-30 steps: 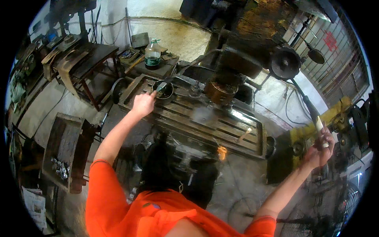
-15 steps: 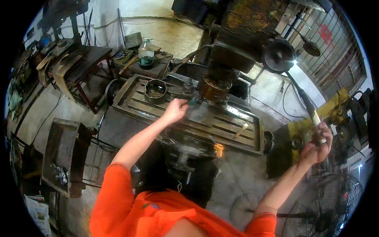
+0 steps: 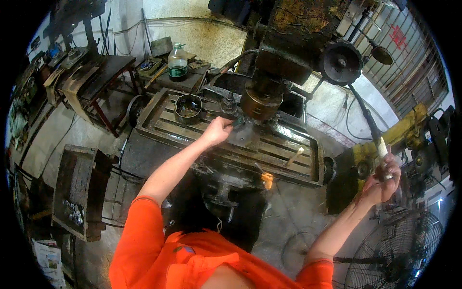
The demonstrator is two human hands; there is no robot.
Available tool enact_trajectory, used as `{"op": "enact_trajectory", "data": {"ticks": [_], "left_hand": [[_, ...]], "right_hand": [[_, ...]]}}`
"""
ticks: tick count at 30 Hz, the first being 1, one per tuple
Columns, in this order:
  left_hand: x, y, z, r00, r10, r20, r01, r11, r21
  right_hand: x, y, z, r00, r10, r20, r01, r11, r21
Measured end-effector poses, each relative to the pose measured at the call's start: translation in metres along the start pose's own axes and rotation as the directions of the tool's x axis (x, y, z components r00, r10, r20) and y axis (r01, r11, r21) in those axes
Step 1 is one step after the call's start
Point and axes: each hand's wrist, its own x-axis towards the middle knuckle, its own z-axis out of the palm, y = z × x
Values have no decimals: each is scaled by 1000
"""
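Note:
My left hand (image 3: 216,131) is closed just in front of the machine's spindle, above the slotted table; its fingers pinch something small and greenish that I cannot make out. Out to the right, my right hand (image 3: 383,182) wraps round the pale grip of a long dark lever (image 3: 371,124), which runs up to a round black hub (image 3: 341,62) on the machine. The round spindle head (image 3: 261,100) hangs over the middle of the metal machine table (image 3: 308,176). Whatever lies right under the spindle is blurred.
A round pan (image 3: 188,109) with dark contents stands on the table's left part. A brush (image 3: 295,156) lies at its right. An orange rag (image 3: 267,180) hangs at the front edge. Left is a metal bin (image 3: 79,192); right, a caged fan (image 3: 402,250). Behind sits a large bottle (image 3: 177,62).
My right hand and the lever's pale grip have shifted slightly down and left. My left hand stays by the spindle, moved only a little to the right.

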Motion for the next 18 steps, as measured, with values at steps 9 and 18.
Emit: {"op": "enact_trajectory", "data": {"ticks": [9, 18], "left_hand": [[-21, 13, -13, 983, -99, 154, 133, 963, -234], [-38, 9, -6, 976, -13, 215, 52, 983, -176]], "right_hand": [[-16, 6, -7, 1000, 5, 0, -5, 997, 73], [-29, 5, 11, 999, -4, -47, 5, 1000, 31]]}}
